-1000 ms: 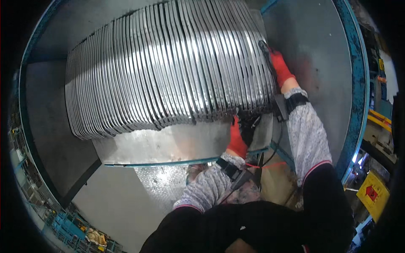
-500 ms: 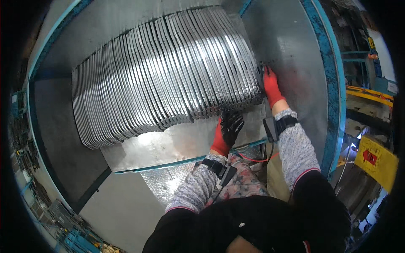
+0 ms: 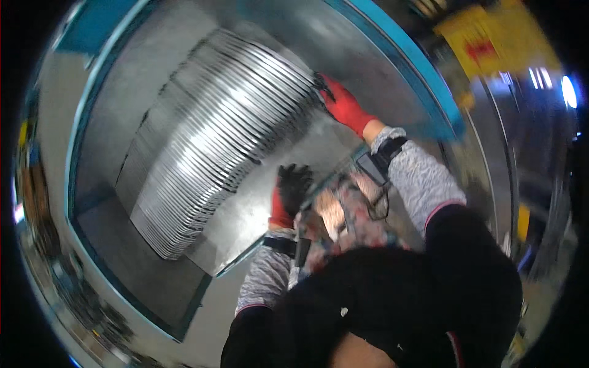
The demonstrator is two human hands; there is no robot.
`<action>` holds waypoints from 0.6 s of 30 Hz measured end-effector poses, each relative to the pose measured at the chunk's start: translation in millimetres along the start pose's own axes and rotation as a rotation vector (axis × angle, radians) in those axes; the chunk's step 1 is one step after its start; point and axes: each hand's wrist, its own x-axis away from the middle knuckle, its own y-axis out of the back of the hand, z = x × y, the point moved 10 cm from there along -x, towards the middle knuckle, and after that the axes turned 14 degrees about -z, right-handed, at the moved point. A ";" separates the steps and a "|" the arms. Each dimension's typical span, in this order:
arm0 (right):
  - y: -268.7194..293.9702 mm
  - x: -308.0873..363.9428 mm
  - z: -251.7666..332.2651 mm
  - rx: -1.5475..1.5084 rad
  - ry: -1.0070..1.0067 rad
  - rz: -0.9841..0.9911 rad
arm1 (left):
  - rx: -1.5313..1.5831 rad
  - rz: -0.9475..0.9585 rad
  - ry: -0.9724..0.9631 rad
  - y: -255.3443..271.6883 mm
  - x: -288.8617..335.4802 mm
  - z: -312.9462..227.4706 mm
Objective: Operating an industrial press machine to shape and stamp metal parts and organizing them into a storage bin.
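A long row of thin, shiny curved metal plates (image 3: 215, 122) stands on edge, packed side by side, inside a metal bin. My right hand (image 3: 346, 107), in a red glove with black fingers and palm, reaches to the right end of the row. Its fingers are extended against the last plates; the tips are partly hidden and blurred. My left hand (image 3: 289, 191), gloved the same way, is over the bare metal near the bin's front edge. Its fingers are spread, it holds nothing, and a small gap separates it from the row's near side.
The bin has blue rims (image 3: 423, 80) and grey sheet walls. Beyond it on the right hangs a yellow sign (image 3: 497, 37) with a red mark. Both forearms wear black straps with small dark devices (image 3: 373, 167). Blurred shop equipment lines the left side.
The whole view has turned, so the row slants more steeply up to the right. My left hand has come away from the row's near edge; my right hand stays at its end.
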 end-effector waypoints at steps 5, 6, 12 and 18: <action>117.7 143.4 -6.4 0.015 -0.072 0.038 | -0.175 -0.077 0.056 71.4 39.1 -23.7; 151.3 190.1 -18.8 0.064 -0.135 -0.037 | -0.234 -0.071 0.058 81.1 44.9 -26.8; 257.7 448.4 -64.5 0.187 -1.076 -0.069 | -0.554 -0.158 0.046 129.5 68.1 -51.4; 263.1 603.9 -26.3 0.281 -1.055 -0.053 | -0.842 0.072 0.011 96.7 57.1 -41.4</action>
